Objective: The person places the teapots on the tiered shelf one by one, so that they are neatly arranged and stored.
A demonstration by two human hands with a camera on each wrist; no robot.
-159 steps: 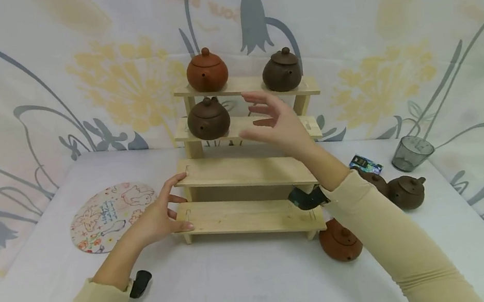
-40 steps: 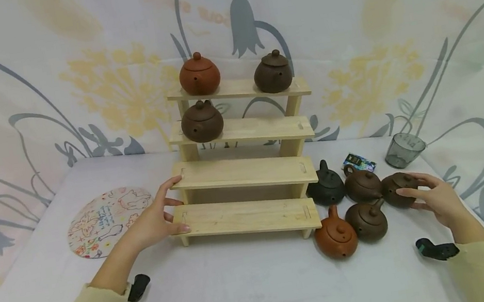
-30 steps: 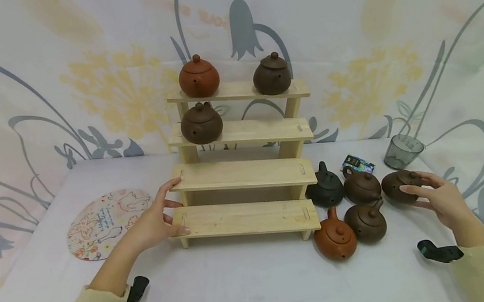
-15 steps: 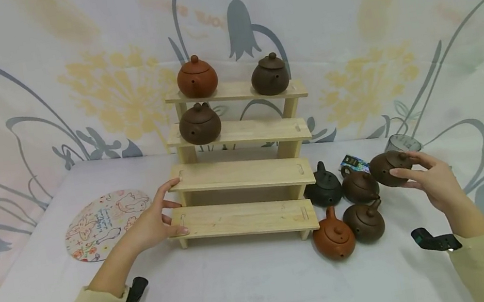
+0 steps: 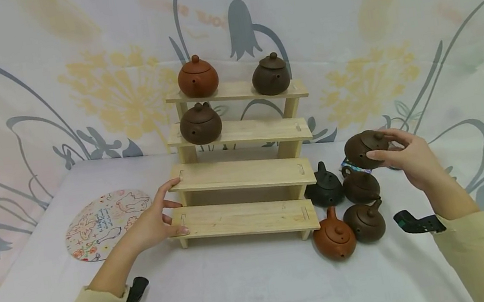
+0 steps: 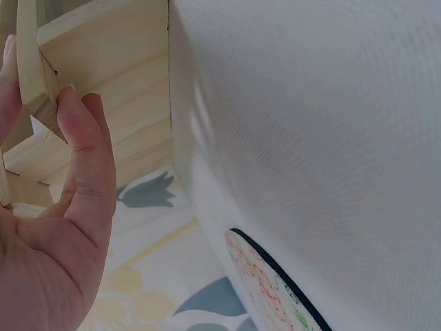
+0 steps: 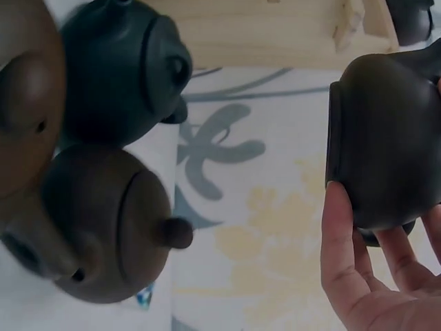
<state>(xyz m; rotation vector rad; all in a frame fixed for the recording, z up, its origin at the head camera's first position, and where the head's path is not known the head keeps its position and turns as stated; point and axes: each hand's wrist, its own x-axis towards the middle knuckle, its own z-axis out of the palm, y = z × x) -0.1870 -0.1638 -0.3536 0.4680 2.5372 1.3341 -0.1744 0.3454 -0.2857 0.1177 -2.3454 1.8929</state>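
In the head view my right hand (image 5: 417, 158) holds a dark brown clay teapot (image 5: 360, 151) in the air, right of the stepped wooden stand (image 5: 241, 174). The right wrist view shows the fingers and thumb around that teapot (image 7: 389, 141). My left hand (image 5: 152, 224) grips the stand's left end at its two lower steps; its fingers (image 6: 84, 131) touch a board edge in the left wrist view. On the top step sit a reddish teapot (image 5: 198, 78) and a dark teapot (image 5: 270, 75). Another brown teapot (image 5: 200, 125) is at the left of the step below.
Right of the stand, on the white cloth, cluster a black teapot (image 5: 324, 187), two brown teapots (image 5: 361, 187) and an orange-red teapot (image 5: 335, 238). A card (image 5: 347, 165) and a cup behind are mostly hidden. A round printed mat (image 5: 107, 226) lies left.
My right hand has gone from the upper steps to the table at right, taken the brown teapot, and lifted it up and leftward. My left hand stays on the stand.
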